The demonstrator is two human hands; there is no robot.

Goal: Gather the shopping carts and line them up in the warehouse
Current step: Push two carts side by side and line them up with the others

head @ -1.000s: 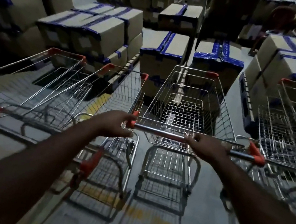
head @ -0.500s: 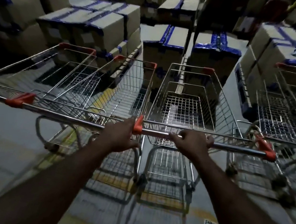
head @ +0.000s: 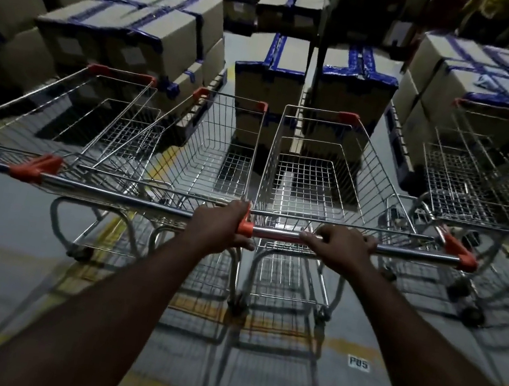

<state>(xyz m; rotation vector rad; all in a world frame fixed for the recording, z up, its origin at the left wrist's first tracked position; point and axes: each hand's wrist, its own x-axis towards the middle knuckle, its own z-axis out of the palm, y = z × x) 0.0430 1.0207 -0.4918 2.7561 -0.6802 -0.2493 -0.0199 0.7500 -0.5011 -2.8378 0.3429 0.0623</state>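
Note:
Straight ahead stands an empty wire shopping cart with a chrome handle bar and orange end caps. My right hand is closed around that bar near its left half. My left hand grips where this cart's orange cap meets the handle end of the neighbouring middle cart. That cart and a third cart further left stand side by side, their handles forming one nearly straight line. On the right, apart from the row, two more carts sit nested at an angle.
Stacks of cardboard boxes with blue tape fill the space ahead and on both sides, close to the cart fronts. Two box stacks stand just beyond the middle carts. Yellow floor lines and a "P05" label lie under the carts.
The cart I hold has rolled forward and drawn level with the two on the left, its handle now in line with theirs. My left hand shifted onto the joint between the two handles.

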